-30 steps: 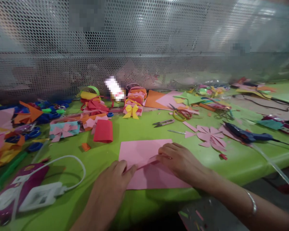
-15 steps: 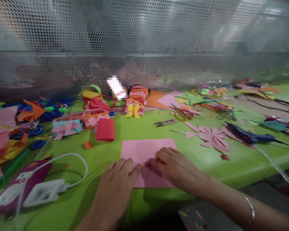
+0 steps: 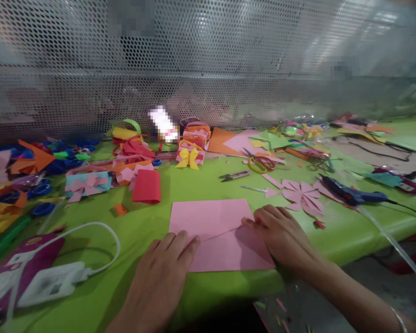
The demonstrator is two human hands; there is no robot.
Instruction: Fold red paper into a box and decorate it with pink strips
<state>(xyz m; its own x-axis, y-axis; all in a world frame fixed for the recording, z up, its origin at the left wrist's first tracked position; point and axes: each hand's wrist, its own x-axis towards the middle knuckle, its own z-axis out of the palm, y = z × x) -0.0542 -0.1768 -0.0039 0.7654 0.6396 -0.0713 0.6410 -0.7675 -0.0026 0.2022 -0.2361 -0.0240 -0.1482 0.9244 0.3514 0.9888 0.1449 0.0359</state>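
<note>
A sheet of pink paper lies on the green tabletop in front of me, a thin slanting line crossing its middle. My left hand rests flat on its left side, thumb stretched onto the sheet. At the right edge my right hand has its fingers curled and pressed together on the paper, the thumb side at the end of the line. Beyond the sheet are a folded red paper piece, thread snips and a narrow blade.
Pink paper petals and a blue glue gun lie to the right. Yellow-handled scissors and paper bows are farther back. A white adapter with a cable is at left. A perforated metal panel stands behind.
My right hand has slid from the middle of the pink paper to its right edge, uncovering the slanting line. My left hand stays on the left side. The view has shifted slightly.
</note>
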